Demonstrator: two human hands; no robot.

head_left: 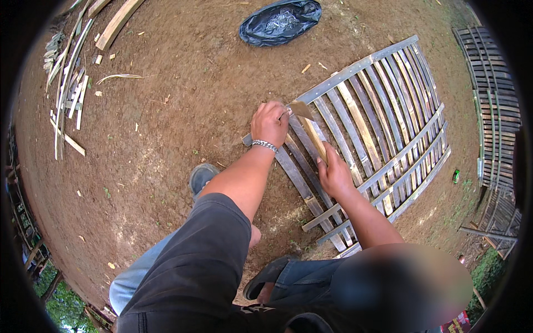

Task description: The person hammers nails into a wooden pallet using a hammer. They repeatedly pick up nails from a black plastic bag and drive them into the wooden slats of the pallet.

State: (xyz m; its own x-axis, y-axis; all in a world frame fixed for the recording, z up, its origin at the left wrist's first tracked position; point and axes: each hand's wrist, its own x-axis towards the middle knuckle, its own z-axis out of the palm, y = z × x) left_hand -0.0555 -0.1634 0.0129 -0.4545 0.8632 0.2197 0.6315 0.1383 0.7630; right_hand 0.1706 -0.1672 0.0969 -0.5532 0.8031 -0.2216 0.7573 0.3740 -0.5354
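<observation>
A slatted wooden panel (385, 139) lies on the ground in front of me, its narrow slats crossed by rails. My left hand (270, 123) is closed at the panel's upper left corner, fingertips pinched together beside the end rail; anything in them is too small to make out. In my right hand (336, 175) is the wooden handle (312, 130) of a hammer. Its wide, flat brownish head (301, 110) is right beside my left fingertips, over the rail. Several slats at the near left (304, 183) reach past my left wrist.
A black plastic bag (277, 25) holding small shiny metal pieces, perhaps nails, lies at the far side. Loose wood strips (72, 100) and a thick board (117, 23) are at far left. Another slatted panel (497, 111) and a green can (456, 176) are at right. My feet stand close by.
</observation>
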